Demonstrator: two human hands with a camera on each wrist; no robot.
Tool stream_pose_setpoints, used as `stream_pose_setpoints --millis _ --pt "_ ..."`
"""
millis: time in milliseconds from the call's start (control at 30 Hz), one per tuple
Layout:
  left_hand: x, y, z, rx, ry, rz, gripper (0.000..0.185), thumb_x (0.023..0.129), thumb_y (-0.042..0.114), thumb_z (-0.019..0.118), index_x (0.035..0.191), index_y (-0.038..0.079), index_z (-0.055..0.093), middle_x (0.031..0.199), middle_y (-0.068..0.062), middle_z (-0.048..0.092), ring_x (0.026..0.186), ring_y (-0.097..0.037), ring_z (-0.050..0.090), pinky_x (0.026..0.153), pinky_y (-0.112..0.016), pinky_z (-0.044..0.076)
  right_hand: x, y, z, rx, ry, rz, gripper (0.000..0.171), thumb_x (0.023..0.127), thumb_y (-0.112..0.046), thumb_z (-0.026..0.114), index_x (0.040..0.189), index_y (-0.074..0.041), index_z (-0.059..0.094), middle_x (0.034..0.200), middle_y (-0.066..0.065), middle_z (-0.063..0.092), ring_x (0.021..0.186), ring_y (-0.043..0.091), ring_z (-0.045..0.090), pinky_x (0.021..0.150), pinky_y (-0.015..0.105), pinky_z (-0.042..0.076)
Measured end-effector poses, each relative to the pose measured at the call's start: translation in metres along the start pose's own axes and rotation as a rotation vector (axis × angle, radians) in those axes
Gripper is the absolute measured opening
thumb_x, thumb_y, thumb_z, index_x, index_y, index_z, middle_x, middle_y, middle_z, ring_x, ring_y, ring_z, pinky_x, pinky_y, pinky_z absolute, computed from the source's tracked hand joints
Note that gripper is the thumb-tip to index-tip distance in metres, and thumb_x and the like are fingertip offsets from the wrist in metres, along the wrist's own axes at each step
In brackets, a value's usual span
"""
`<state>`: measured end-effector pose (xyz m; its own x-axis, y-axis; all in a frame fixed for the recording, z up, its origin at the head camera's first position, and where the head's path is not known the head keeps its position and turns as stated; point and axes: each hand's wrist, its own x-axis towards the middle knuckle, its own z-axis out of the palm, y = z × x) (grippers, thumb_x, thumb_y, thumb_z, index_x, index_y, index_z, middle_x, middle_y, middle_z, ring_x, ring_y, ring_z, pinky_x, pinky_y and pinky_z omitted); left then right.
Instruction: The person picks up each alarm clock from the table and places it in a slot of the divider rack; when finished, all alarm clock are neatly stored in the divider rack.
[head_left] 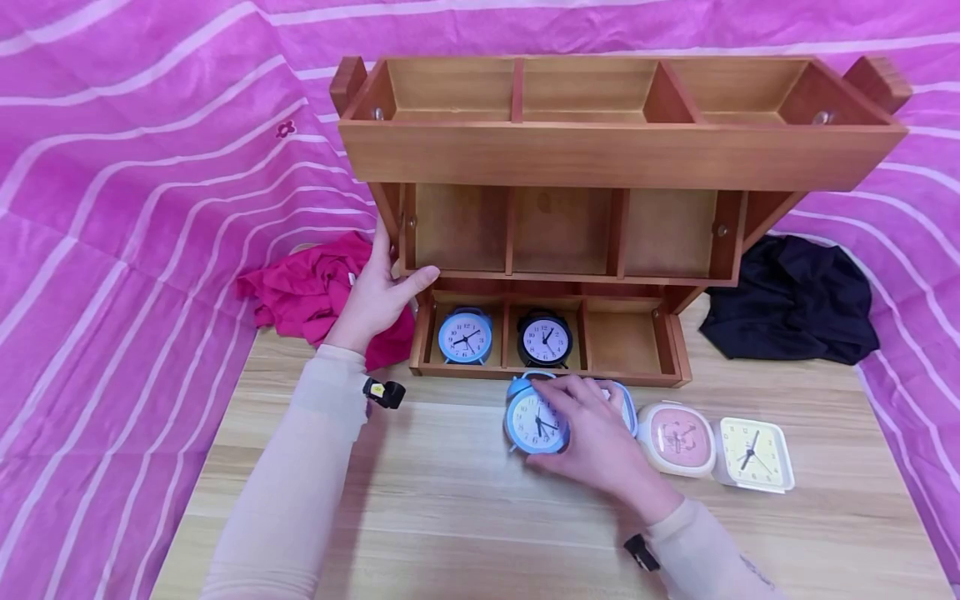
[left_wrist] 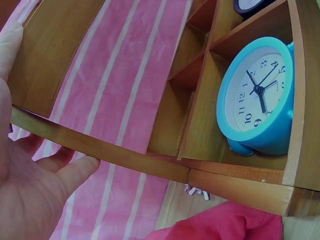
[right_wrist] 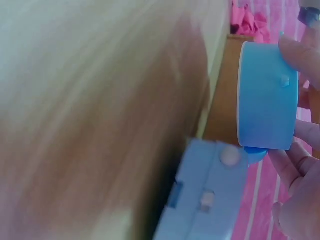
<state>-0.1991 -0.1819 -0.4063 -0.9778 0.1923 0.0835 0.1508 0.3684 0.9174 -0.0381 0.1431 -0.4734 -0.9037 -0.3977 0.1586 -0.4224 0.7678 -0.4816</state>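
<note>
My right hand point(head_left: 600, 429) grips a blue round alarm clock point(head_left: 536, 421) with its thumb and fingers, just in front of the lowest tier. In the right wrist view the held clock's smooth blue side point(right_wrist: 267, 95) shows. My left hand point(head_left: 382, 292) holds the left side of a three-tier wooden rack point(head_left: 615, 158), its thumb toward the front. In the lowest tier, another blue alarm clock point(head_left: 465, 336) stands in the left compartment and a black alarm clock point(head_left: 545, 340) in the middle one. A pale blue clock point(head_left: 622, 404) is partly hidden behind my right hand.
A white clock with a pink face point(head_left: 681, 437) and a square pale yellow clock point(head_left: 753, 454) sit on the table point(head_left: 465, 533) at the right. Pink cloth point(head_left: 307, 287) lies left of the rack, black cloth point(head_left: 795, 300) right of it. Striped fabric point(head_left: 150, 250) surrounds the table.
</note>
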Motion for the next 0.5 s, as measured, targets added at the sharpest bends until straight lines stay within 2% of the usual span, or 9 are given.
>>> stream_pose_setpoints --millis 267,367,500 --pt "-0.004 0.011 -0.001 -0.024 -0.018 -0.011 0.107 0.099 0.021 0.072 0.168 0.028 -0.009 0.175 -0.004 0.012 0.157 -0.031 0.027 0.113 -0.053 0.044 0.005 0.017 -0.023 0.043 0.057 -0.023 0.101 0.058 -0.045 0.103 0.143 -0.01 0.063 0.128 0.005 0.063 0.117 0.027 0.057 0.107 0.059 0.026" --pt "-0.004 0.011 0.0 -0.027 -0.02 -0.009 0.107 0.099 0.022 0.073 0.168 0.032 -0.008 0.174 -0.003 0.015 0.155 -0.032 0.031 0.112 -0.054 0.046 0.007 0.028 -0.031 0.055 0.066 0.002 0.1 0.058 -0.043 0.103 0.144 -0.01 0.062 0.128 0.004 0.062 0.117 0.027 0.055 0.105 0.056 0.032" --pt "-0.002 0.004 0.0 -0.021 -0.013 -0.007 0.108 0.097 0.028 0.076 0.166 0.043 -0.005 0.173 0.002 0.019 0.152 -0.031 0.036 0.109 -0.055 0.048 0.01 0.04 -0.039 0.074 0.069 0.045 0.1 0.06 -0.039 0.103 0.146 -0.011 0.061 0.126 0.004 0.06 0.117 0.026 0.052 0.097 0.048 0.045"
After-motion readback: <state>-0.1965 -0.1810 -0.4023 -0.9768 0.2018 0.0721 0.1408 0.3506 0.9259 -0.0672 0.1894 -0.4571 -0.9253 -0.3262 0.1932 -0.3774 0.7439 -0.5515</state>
